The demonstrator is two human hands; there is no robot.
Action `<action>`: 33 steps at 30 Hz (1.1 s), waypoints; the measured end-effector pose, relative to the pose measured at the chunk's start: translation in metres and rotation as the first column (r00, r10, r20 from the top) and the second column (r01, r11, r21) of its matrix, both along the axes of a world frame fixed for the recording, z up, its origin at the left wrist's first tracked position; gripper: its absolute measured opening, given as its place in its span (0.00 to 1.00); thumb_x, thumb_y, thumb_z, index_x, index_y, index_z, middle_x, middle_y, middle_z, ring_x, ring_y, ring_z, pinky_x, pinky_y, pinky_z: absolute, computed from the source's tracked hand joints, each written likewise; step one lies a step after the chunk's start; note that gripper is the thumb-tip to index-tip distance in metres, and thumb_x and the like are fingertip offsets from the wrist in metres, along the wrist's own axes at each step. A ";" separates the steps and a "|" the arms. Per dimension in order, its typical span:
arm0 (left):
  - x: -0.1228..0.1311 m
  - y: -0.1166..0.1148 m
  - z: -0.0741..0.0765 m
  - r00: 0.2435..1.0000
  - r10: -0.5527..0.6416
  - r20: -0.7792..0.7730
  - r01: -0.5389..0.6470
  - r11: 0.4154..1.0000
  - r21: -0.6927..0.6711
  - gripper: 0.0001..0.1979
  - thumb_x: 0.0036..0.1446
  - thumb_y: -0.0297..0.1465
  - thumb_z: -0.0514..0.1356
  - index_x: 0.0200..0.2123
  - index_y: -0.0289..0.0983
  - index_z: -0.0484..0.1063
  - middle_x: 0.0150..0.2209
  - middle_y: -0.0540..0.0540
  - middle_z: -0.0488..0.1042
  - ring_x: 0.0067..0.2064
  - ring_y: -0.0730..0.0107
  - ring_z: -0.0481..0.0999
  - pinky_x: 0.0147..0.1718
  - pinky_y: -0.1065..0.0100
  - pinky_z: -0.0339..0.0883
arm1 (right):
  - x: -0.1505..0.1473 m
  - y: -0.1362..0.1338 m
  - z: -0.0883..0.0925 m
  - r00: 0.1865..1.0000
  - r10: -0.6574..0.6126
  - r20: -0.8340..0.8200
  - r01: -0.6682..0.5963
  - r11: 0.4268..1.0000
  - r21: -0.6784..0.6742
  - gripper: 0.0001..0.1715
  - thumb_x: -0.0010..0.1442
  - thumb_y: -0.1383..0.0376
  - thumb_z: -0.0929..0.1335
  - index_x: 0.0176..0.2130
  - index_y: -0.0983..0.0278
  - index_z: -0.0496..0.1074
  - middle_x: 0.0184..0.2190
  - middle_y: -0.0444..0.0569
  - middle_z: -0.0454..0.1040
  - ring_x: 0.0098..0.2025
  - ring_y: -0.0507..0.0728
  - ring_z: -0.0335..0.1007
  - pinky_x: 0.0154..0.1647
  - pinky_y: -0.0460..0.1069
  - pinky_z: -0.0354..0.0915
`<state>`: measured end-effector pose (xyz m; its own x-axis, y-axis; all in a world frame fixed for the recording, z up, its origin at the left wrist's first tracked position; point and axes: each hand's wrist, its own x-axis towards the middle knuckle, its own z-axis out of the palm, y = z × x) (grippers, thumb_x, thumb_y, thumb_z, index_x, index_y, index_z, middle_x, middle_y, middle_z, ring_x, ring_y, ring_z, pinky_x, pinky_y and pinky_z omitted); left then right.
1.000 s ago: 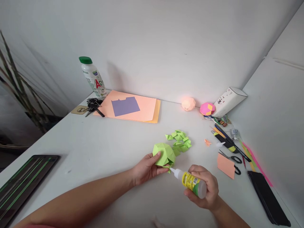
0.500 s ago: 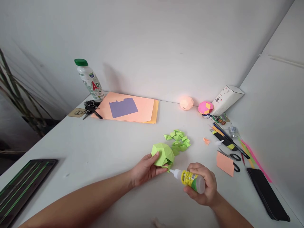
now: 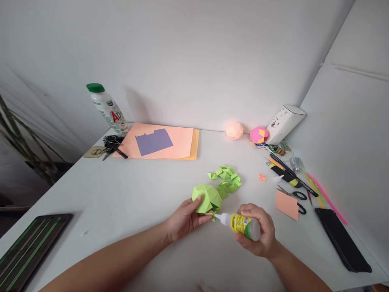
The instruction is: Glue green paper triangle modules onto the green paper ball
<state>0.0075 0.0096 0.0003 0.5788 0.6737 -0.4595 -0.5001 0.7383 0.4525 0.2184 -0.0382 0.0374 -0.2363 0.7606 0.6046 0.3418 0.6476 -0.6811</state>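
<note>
My left hand point(image 3: 186, 219) is closed on a green faceted paper ball point(image 3: 206, 197), thumb on its near side and fingers underneath. A small green paper piece point(image 3: 213, 217) sticks out at the ball's lower edge by my fingertips. In my right hand point(image 3: 258, 229) is a glue bottle point(image 3: 243, 225) with a yellow and green label, lying nearly level. Its white nozzle points left, with the tip at the small piece; whether glue is coming out is too small to tell. Just beyond the ball lie several folded green paper pieces point(image 3: 226, 173).
Peach sheets point(image 3: 182, 142) with a purple paper point(image 3: 154, 142) lie at the back, beside keys point(image 3: 113, 144) and a white bottle point(image 3: 109, 111). Two paper balls, peach point(image 3: 234, 131) and pink point(image 3: 258, 135), stand by the wall. Scissors point(image 3: 300, 195), pens and a black case point(image 3: 343, 240) are right.
The camera view has shifted slightly. Both hands keep their holds, and the glue nozzle stays at the small green piece by the ball.
</note>
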 end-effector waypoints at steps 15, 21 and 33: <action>-0.002 -0.001 -0.003 1.000 -0.002 0.001 0.002 1.000 0.016 0.16 0.60 0.34 0.57 0.43 0.25 0.73 0.34 0.38 0.78 0.33 0.69 0.80 0.36 0.73 0.77 | -0.002 0.000 0.005 1.000 -0.016 0.022 0.015 0.998 0.053 0.21 0.51 0.62 0.71 0.45 0.58 0.64 0.27 0.46 0.67 0.27 0.57 0.69 0.26 0.52 0.69; -0.002 -0.001 -0.005 1.000 -0.003 0.002 0.003 1.000 0.016 0.16 0.60 0.34 0.57 0.42 0.25 0.73 0.34 0.38 0.78 0.34 0.69 0.80 0.36 0.73 0.77 | -0.001 0.000 0.003 1.000 -0.003 -0.020 0.004 0.999 0.038 0.21 0.51 0.61 0.71 0.45 0.59 0.64 0.27 0.46 0.68 0.27 0.57 0.69 0.26 0.52 0.69; -0.002 -0.001 -0.006 1.000 -0.008 -0.004 0.008 1.000 0.005 0.16 0.60 0.34 0.57 0.42 0.25 0.72 0.33 0.38 0.78 0.32 0.69 0.80 0.35 0.73 0.77 | 0.005 0.001 0.006 0.995 -0.007 -0.096 -0.010 0.984 -0.180 0.18 0.49 0.65 0.72 0.40 0.59 0.66 0.27 0.44 0.66 0.26 0.55 0.65 0.27 0.51 0.64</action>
